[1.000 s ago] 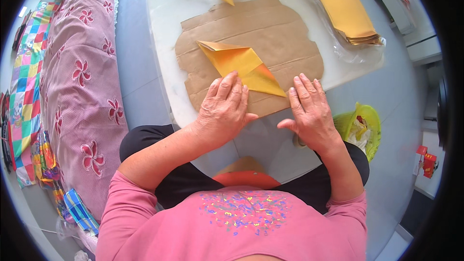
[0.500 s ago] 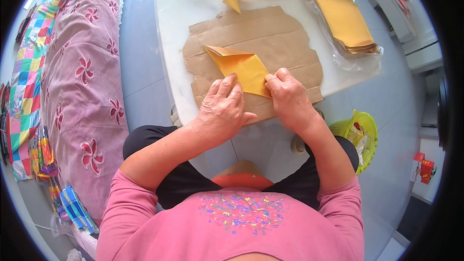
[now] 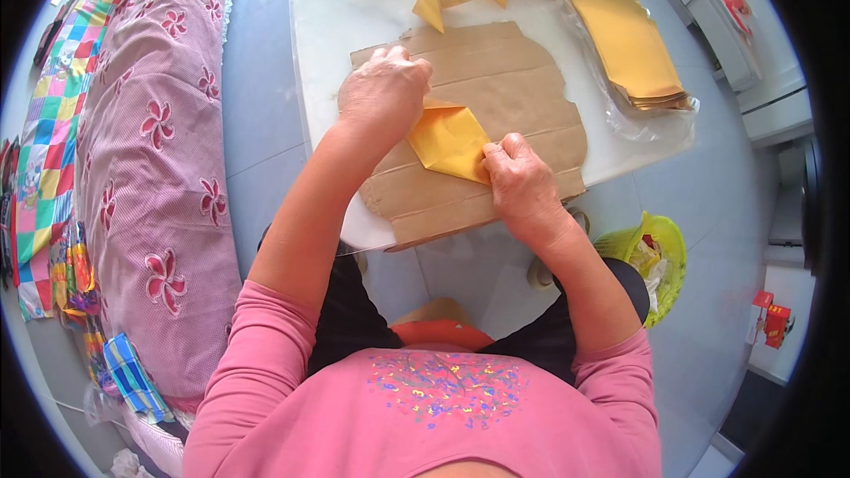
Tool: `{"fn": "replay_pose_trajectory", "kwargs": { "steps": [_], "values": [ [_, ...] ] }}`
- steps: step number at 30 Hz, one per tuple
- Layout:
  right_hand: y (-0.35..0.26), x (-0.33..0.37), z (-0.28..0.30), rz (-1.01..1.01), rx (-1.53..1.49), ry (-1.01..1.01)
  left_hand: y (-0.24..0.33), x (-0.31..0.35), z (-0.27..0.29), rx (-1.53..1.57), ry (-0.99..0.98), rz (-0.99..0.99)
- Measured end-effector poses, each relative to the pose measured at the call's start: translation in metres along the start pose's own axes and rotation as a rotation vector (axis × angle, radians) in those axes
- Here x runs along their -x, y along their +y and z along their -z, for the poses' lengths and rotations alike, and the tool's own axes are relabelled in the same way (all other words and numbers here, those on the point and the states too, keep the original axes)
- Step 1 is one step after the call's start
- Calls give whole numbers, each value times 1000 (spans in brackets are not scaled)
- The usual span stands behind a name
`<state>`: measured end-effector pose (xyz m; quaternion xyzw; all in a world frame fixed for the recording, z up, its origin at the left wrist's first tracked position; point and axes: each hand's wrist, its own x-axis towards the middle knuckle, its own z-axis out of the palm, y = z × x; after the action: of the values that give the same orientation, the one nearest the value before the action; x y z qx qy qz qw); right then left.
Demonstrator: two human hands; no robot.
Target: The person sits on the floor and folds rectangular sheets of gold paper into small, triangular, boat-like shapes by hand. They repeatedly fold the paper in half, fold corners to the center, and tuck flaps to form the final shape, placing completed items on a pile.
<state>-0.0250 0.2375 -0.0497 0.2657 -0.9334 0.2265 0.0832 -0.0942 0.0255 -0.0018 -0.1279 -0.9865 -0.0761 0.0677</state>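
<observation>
A folded sheet of gold paper (image 3: pixel 450 143) lies aslant on a flat piece of brown cardboard (image 3: pixel 496 71). My left hand (image 3: pixel 385 93) is curled closed at the paper's far left corner, and hides that end of it. At the near right corner, my right hand (image 3: pixel 522 179) pinches the paper between thumb and fingers. Beyond the cardboard stand several folded gold paper shapes (image 3: pixel 438 5). To the right, a stack of flat gold sheets (image 3: pixel 630 46) rests on clear plastic.
The white table (image 3: pixel 320 31) carries all of this. A yellow-green basket (image 3: pixel 675 257) with scraps inside stands on the floor at the right. On the left runs a long surface under a pink flowered cover (image 3: pixel 159 177). White drawers (image 3: pixel 708 13) are at the far right.
My left hand has moved from the paper's near left edge up to its far left corner and curled closed. My right hand keeps its pinch in nearly the same place.
</observation>
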Motion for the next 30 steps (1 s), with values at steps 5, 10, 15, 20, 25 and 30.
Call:
{"fn": "replay_pose_trajectory", "kwargs": {
  "steps": [5,10,15,20,25,30],
  "values": [
    [3,1,-1,-11,-40,13,3,-9,-11,94,-250,22],
    [4,1,-1,-42,-72,-2,-4,-12,-14,147,-291,-2],
    [-2,-1,1,-154,-106,6,-6,-10,-15,176,-262,-31],
    [3,-3,-2,-102,30,247,-2,-6,3,289,-239,-85],
    [6,-7,6,-28,-127,313,-5,13,17,496,100,-429],
    [5,0,19,259,115,419,7,48,14,298,313,-699]
  ]
}}
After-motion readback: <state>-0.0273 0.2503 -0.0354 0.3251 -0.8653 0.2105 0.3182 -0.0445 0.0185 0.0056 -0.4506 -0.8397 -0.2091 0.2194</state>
